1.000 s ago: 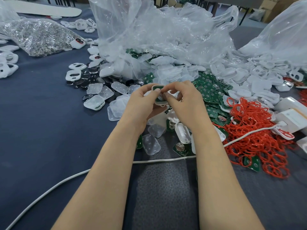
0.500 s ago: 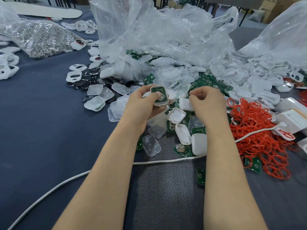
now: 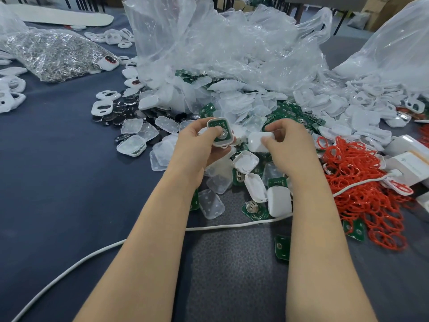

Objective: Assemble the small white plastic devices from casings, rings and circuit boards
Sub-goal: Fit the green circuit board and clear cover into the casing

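Casing+board [image 3: 220, 133] | L hand [image 3: 197, 147] fingers grip it; R hand [image 3: 291, 148] fingers pinch white cover [image 3: 256, 141]

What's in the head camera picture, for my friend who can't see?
The left hand holds a white casing with a green board inside; the right hand holds a white cover beside it. Red rings and more parts lie heaped on the blue table.

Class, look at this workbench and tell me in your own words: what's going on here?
A person is assembling small devices. The left hand grips a casing half with a green circuit board seated inside it. The right hand holds a plain white cover beside it; the two parts are apart, not yet joined. Red rings and loose circuit boards lie on the table.
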A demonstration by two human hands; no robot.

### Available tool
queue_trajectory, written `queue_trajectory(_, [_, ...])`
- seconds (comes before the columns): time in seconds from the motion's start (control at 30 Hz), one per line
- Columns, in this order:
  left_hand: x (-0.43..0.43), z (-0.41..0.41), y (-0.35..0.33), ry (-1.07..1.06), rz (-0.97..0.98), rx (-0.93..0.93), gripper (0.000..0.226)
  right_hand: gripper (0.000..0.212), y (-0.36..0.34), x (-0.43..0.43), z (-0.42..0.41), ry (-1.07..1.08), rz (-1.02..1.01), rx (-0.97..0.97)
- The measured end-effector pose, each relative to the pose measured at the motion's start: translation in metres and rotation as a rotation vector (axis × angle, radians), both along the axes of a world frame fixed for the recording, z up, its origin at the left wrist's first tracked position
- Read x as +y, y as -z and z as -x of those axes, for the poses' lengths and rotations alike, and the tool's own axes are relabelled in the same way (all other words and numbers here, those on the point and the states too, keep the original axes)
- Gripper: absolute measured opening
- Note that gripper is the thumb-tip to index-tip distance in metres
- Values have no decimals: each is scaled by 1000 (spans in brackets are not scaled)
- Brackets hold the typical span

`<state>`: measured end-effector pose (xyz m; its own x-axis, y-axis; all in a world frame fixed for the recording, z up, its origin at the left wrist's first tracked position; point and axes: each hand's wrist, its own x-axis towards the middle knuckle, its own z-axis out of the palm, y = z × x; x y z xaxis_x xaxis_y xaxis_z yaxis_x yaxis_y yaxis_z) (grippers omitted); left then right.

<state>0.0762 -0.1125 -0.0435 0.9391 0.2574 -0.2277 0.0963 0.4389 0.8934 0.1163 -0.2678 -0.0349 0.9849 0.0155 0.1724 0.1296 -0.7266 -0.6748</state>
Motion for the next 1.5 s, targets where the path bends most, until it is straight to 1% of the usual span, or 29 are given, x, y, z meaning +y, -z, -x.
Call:
queue_trajectory(0.07, [0,0,0,4,8,2,13,14,-2,1,0,5,-66,-49])
queue_trajectory(0.1, [-1,-1,0,8,18,5,11,11,-3,2,0,8,-147,-63])
queue_trajectory(0.17, [-1,-2,-1,18,46,17,10,8,-6,3,1,11,-386,-28])
queue_trajectory(0.23, [-1,-3,-2,22,83,36,15,10,-7,5,2,-14,-618,44])
queue_trajectory(0.27, [-1,-4,-2,24,105,43,18,13,-8,5,2,-39,-699,68])
queue_trajectory(0.33, [-1,-5,-2,32,118,48,21,21,-8,7,3,-96,-796,84])
queue_trajectory(0.43, [-1,-6,-1,49,83,49,16,20,-11,10,5,-170,-813,57])
queue_trajectory(0.5, [-1,-7,1,57,66,50,18,20,-13,12,7,-237,-829,52])
queue_trajectory(0.67, [-1,-9,4,103,18,52,17,24,-14,12,11,-373,-832,105])
queue_trajectory(0.73, [-1,-9,5,115,-7,60,19,25,-14,12,12,-394,-771,90])
queue_trajectory(0.9, [-2,-9,6,132,-50,51,23,26,-13,14,9,-433,-530,21])
queue_trajectory(1.07, [-1,-8,7,148,-46,54,23,15,-10,16,7,-427,-512,53])
queue_trajectory(1.2, [-3,-7,6,161,-46,65,24,13,-8,17,6,-421,-501,58])
queue_trajectory(1.27, [-3,-7,6,167,-37,67,25,13,-7,16,5,-399,-527,51])
queue_trajectory(1.4, [-2,-6,6,170,-14,45,23,11,-5,14,4,-350,-773,142])
queue_trajectory(1.43, [-2,-5,6,171,-12,41,23,10,-5,14,4,-341,-807,159])
queue_trajectory(1.5, [-2,-5,6,176,-9,36,24,8,-4,14,3,-334,-801,159])
